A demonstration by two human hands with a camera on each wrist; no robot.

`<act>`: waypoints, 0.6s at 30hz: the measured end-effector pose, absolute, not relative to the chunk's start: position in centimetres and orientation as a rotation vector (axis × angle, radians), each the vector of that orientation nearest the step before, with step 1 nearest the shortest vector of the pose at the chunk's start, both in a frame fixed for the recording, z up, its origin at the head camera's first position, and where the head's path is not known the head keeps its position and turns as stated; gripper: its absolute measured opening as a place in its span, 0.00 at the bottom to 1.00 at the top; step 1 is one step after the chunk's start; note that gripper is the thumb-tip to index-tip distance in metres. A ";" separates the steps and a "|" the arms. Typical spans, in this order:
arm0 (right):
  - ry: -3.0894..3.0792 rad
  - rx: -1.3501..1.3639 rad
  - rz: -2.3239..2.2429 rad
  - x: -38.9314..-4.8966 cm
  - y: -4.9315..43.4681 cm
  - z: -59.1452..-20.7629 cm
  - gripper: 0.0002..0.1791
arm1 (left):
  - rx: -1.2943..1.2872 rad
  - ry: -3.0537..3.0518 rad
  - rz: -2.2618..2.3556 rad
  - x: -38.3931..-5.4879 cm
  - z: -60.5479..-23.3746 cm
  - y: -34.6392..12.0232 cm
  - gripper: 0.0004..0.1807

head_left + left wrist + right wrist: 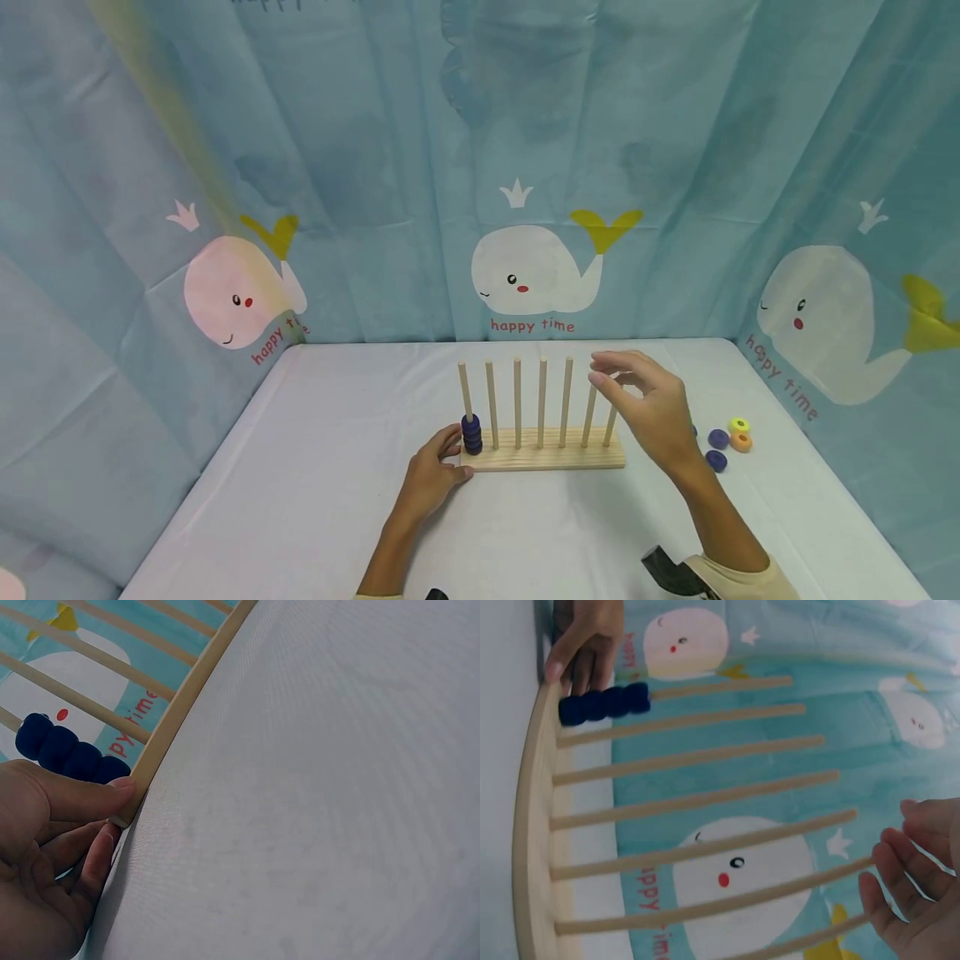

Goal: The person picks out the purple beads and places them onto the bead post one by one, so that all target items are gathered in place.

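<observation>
txt: red "happy time" point(532, 326) x3 | loc: blue cloth point(390, 275) | top: dk "happy" point(258, 3), cut

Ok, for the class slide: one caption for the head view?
Left hand holds a pegged wooden board beside stacked blue beads; right hand hovers at the other end.

Head looks forward-down; nearer wrist views, apparently tilted, share the beads point(604, 704).

Whale-curtained booth point(390, 267), wht tbl point(345, 408)
</observation>
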State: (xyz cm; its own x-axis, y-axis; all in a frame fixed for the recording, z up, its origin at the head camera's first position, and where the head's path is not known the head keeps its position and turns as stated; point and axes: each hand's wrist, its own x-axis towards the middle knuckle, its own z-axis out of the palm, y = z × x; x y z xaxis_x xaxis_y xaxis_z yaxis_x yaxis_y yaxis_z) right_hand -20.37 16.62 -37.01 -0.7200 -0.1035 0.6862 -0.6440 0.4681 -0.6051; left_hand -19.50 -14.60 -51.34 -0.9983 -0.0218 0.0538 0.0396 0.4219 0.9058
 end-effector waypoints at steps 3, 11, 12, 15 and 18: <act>-2.174 0.558 1.242 -20.1 17.8 -37.4 0.12 | -0.015 -2.599 -1.661 -19.4 -51.3 -14.6 0.39; -2.272 0.402 1.197 -19.6 20.7 -38.9 0.12 | -0.030 -2.596 -1.680 -19.3 -51.3 -14.7 0.39; -2.283 0.382 1.183 -19.5 21.1 -39.1 0.12 | -0.033 -2.597 -1.676 -19.3 -51.3 -14.7 0.39; -2.311 0.330 1.156 -19.3 22.0 -39.7 0.13 | -0.035 -2.597 -1.674 -19.3 -51.3 -14.7 0.39; -2.341 0.282 1.126 -19.1 23.0 -40.4 0.15 | -0.038 -2.593 -1.673 -19.3 -51.2 -14.7 0.39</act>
